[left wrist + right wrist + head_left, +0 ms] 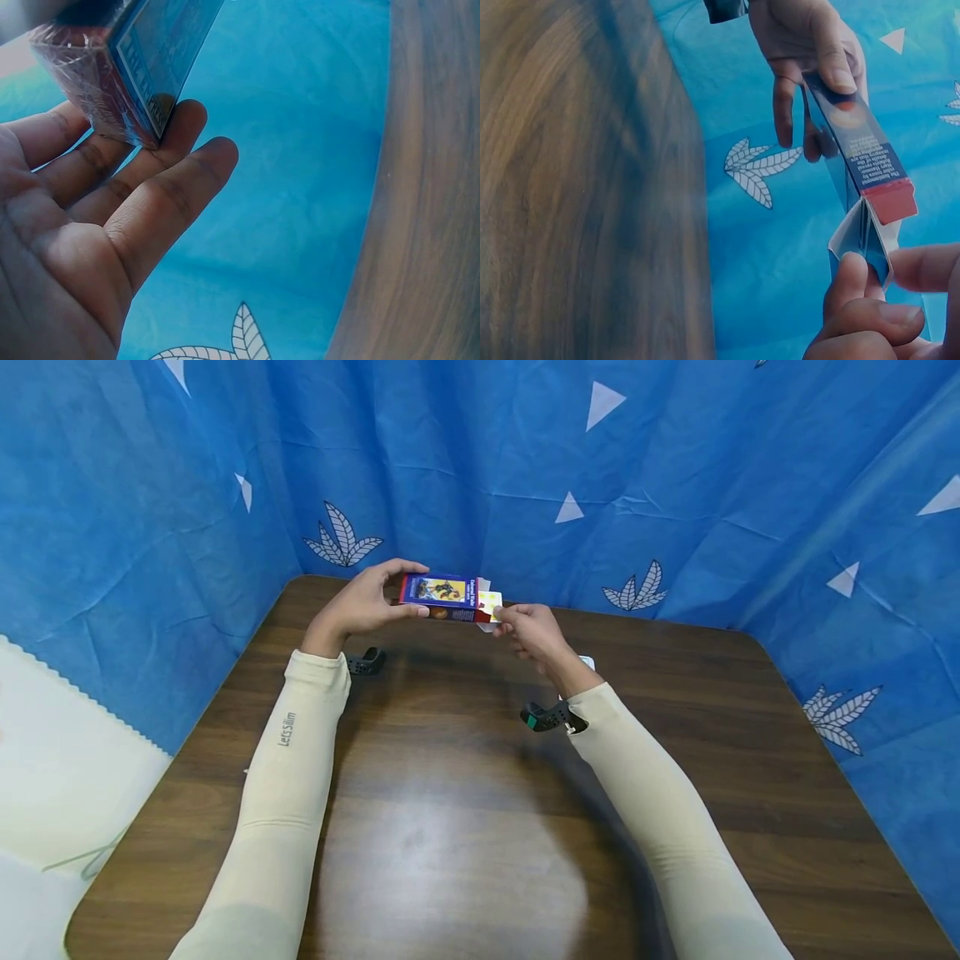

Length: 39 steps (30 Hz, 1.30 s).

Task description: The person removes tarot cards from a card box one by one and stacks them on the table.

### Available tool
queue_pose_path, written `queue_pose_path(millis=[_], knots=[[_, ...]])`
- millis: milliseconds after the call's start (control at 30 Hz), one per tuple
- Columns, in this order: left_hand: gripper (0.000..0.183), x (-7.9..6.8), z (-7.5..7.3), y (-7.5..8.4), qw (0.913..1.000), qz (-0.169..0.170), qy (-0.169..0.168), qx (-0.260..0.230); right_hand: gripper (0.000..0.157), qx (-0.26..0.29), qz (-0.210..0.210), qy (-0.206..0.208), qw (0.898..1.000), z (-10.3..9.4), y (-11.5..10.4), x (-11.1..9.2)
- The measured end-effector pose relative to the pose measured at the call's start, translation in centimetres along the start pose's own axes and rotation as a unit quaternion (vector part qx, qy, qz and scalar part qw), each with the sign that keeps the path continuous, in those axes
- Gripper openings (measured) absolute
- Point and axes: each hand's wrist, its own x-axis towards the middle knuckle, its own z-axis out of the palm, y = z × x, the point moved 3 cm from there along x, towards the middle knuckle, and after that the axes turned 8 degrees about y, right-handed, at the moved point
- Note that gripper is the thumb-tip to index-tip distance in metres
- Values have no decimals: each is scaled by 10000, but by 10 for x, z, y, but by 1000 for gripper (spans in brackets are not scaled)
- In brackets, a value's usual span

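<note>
A blue card box (442,590) with a yellow picture on its face is held up above the back of the table. My left hand (367,600) grips its left end between thumb and fingers; in the left wrist view, clear wrap shows on that end of the box. At the opposite end the flaps stand open, with a red flap (891,202) visible in the right wrist view. A pale yellow-and-white card (490,602) sticks out there, and my right hand (531,631) pinches it. How many cards are in that pinch is hidden.
The brown wooden table (450,760) spreads beneath both arms. A small white object (587,662) lies partly hidden behind my right wrist. Blue curtain (480,460) with leaf prints hangs right behind the table's back edge. Black straps (551,717) are on both wrists.
</note>
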Motion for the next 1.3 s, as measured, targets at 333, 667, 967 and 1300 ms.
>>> queue_pose_path(millis=[333, 667, 967, 1300], knots=[[70, 0, 0, 2, 9999, 43, 61, 79, 28, 272, -128, 408, 9987, -9, 5, -3], [71, 0, -2, 2, 10000, 47, 35, 56, 15, 1058, -25, 722, 9918, -27, 12, -2], [71, 0, -2, 1, 10000, 51, 47, 51, 17, 1608, -64, 822, 9835, -53, 17, 0], [71, 2, 0, 4, 9999, 106, 14, 132, 18, 1816, -544, 1371, 9722, -84, 22, 2]])
